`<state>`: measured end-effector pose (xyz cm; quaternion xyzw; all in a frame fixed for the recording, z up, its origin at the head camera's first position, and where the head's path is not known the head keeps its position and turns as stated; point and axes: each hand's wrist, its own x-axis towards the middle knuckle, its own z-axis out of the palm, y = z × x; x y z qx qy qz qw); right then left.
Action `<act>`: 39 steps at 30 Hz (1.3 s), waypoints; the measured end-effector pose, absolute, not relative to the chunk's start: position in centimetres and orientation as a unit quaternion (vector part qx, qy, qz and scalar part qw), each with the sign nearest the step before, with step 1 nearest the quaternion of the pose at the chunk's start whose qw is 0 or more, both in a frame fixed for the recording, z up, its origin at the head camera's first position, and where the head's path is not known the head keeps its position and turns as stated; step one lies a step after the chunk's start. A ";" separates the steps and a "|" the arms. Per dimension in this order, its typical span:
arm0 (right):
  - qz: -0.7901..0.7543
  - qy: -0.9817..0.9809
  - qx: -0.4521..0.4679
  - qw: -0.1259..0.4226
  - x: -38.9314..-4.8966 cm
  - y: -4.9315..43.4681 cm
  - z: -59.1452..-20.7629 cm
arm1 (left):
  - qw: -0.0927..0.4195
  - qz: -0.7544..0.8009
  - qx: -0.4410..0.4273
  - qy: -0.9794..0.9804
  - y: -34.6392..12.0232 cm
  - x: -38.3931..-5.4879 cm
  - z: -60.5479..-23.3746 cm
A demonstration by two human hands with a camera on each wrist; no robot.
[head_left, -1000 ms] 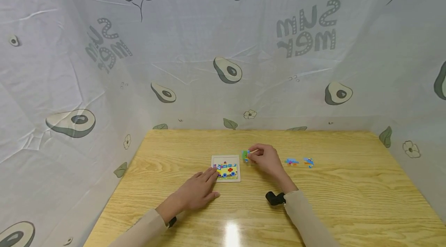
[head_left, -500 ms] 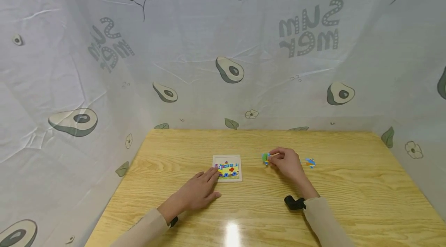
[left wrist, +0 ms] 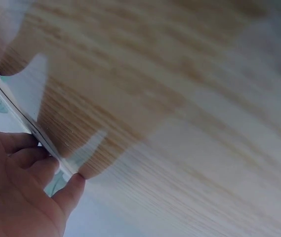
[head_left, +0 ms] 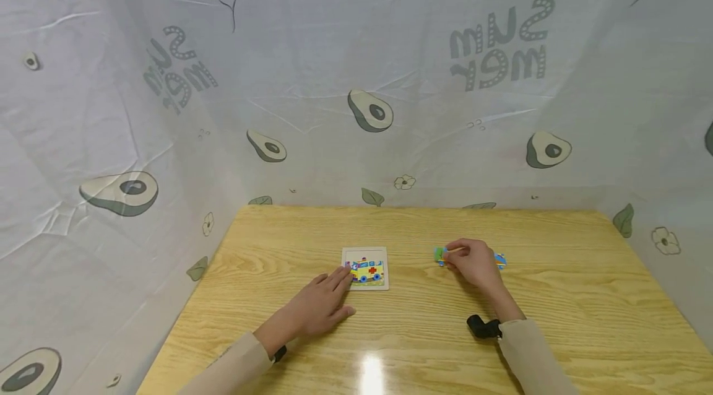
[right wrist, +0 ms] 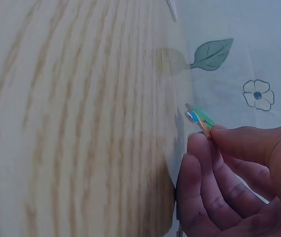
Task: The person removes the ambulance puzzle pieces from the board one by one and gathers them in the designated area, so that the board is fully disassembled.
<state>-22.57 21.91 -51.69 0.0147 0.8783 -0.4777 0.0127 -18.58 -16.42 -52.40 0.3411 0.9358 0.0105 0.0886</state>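
A small square puzzle board (head_left: 364, 252) with a yellow ambulance picture lies on the table. My left hand (head_left: 319, 305) rests on the table with its fingertips on the board's left edge; in the left wrist view the fingers (left wrist: 70, 193) look extended. To the right of the board, my right hand (head_left: 475, 263) pinches a green and blue puzzle piece (head_left: 439, 255). The right wrist view shows this piece (right wrist: 202, 117) tilted between thumb and fingertips. A loose blue puzzle piece (head_left: 501, 260) lies just beyond the right hand, partly covered by it.
The wooden table (head_left: 423, 339) reaches back to a pale cloth (head_left: 312, 73) printed with avocados and leaves, which also hangs at both sides. A bright light reflection shows on the table's front part.
My right hand has moved right, away from the board, with the puzzle piece in its grip. It now covers one of two loose pieces seen earlier. My left hand has stayed on the board.
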 end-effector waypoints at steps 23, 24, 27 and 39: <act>-0.379 0.925 0.020 -0.011 -22.3 21.5 -51.6 | 0.081 0.002 0.345 0.935 -16.5 -18.7 -52.5; -0.378 0.925 0.019 -0.012 -22.3 21.5 -51.6 | 0.082 0.002 0.345 0.935 -16.5 -18.6 -52.4; -0.375 0.927 0.009 -0.016 -22.3 21.4 -51.5 | 0.081 0.003 0.346 0.935 -16.5 -18.6 -52.3; -0.358 0.933 -0.014 0.011 -22.2 20.5 -51.2 | 0.092 0.010 0.340 0.936 -16.5 -18.6 -52.3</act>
